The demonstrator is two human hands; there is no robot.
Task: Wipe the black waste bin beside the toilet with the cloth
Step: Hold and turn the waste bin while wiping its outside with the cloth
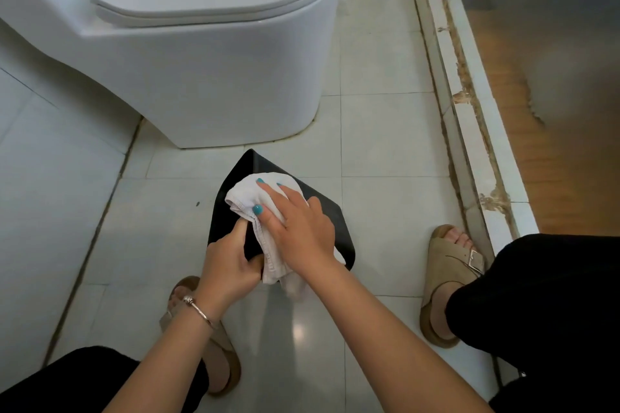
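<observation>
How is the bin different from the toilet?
The waste bin is black; the toilet is white. The bin is much smaller. The bin has a white cloth pressed on it and both hands touching it; nothing touches the toilet. Both stand on the tiled floor.

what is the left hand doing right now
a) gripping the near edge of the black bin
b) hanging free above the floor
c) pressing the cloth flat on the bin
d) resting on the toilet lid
a: the left hand curls round the near edge of the black bin, steadying it, while the right hand presses the white cloth on the bin's top.
</observation>
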